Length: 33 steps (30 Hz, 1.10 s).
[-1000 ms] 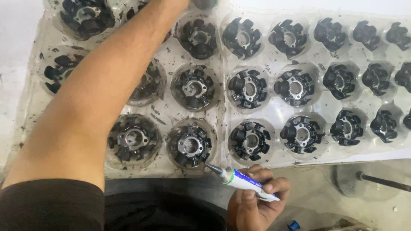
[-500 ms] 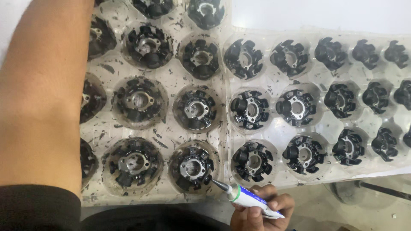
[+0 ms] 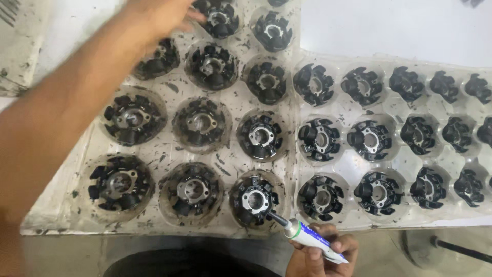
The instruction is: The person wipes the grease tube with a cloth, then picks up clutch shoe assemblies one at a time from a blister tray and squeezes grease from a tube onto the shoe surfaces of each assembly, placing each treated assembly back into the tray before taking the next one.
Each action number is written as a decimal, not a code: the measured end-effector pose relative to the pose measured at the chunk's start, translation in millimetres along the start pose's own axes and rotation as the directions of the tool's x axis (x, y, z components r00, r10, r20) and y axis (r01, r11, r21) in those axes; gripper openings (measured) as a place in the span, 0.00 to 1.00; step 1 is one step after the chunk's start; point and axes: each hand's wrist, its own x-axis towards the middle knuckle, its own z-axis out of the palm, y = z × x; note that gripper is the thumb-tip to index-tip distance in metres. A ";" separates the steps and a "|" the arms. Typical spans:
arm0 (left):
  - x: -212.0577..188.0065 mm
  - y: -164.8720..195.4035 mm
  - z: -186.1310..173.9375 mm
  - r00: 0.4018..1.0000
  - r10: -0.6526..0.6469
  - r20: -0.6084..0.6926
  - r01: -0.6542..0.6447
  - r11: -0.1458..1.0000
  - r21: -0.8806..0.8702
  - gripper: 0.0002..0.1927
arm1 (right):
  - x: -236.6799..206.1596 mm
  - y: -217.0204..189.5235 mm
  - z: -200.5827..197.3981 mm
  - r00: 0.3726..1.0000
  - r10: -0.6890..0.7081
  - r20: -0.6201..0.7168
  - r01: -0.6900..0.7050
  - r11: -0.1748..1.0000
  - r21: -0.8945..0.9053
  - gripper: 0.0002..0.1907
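My right hand [image 3: 322, 256] is at the bottom edge, gripping a small white and blue tube [image 3: 312, 240] whose thin nozzle points at a black round part with a metal centre [image 3: 253, 200] in the nearest row. My left hand [image 3: 159, 18] reaches far up the left side, fingers over the parts in the top rows; it is blurred and I cannot tell whether it holds one. The parts sit in round pockets of a clear plastic tray [image 3: 164, 154], smeared with black marks.
A second clear tray [image 3: 353, 159] with several more black parts lies to the right, on a white surface [image 3: 389, 25]. A grey box edge [image 3: 20, 46] is at top left. A dark round object [image 3: 205, 264] lies below the trays.
My left arm has swung up and to the left, uncovering the tray's left pockets. The view has moved closer. The tube's nozzle now nearly touches the bottom-row part.
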 end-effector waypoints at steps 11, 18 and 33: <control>-269.5 62.7 56.7 0.968 -0.235 -0.087 -0.137 -0.204 -0.969 0.33 | -3.6 1.1 62.6 0.998 -0.030 0.055 0.021 0.987 0.160 0.21; -298.2 53.2 82.2 0.947 -0.003 -0.320 -0.320 0.035 -0.947 0.26 | -17.6 0.6 80.9 0.911 -0.333 0.245 0.360 0.930 -0.076 0.21; -319.2 73.6 72.0 0.865 0.240 -0.441 -0.492 0.582 -0.647 0.20 | -21.1 -21.6 83.9 0.840 -0.382 0.385 0.517 0.777 -0.359 0.22</control>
